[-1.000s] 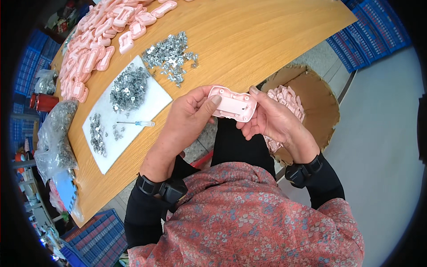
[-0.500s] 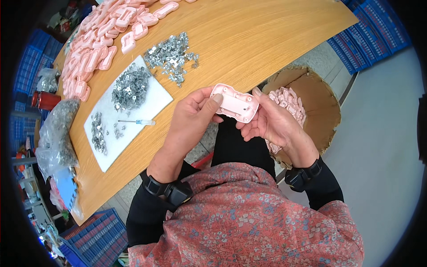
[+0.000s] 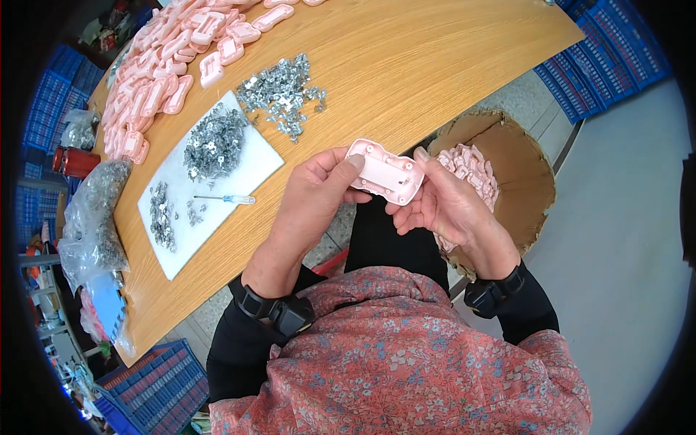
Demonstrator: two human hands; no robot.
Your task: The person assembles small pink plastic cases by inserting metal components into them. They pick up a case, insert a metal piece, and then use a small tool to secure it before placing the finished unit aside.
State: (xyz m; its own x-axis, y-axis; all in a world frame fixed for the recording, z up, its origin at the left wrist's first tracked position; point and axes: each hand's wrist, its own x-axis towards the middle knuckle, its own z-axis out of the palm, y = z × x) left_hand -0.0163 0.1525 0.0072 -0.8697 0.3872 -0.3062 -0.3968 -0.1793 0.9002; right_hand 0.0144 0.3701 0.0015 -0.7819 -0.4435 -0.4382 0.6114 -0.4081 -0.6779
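Observation:
Between my two hands I hold a pink plastic housing, a shallow shell with its hollow inner side up. My left hand grips its left end, the thumb pressed on the inside. At the other end, my right hand pinches the right edge, thumb on top and fingers curled below. On the table to the left, a white board carries a pile of small metal clips, a smaller heap and a screwdriver with a clear blue handle.
Pink housings are heaped at the table's far left, near loose metal clips. A cardboard container with pink parts stands right of the table. Plastic bags and a red jar line the left edge. Blue crates stand around.
The housing has shifted very slightly to the right and down in my hands. Both hands keep their grip on it.

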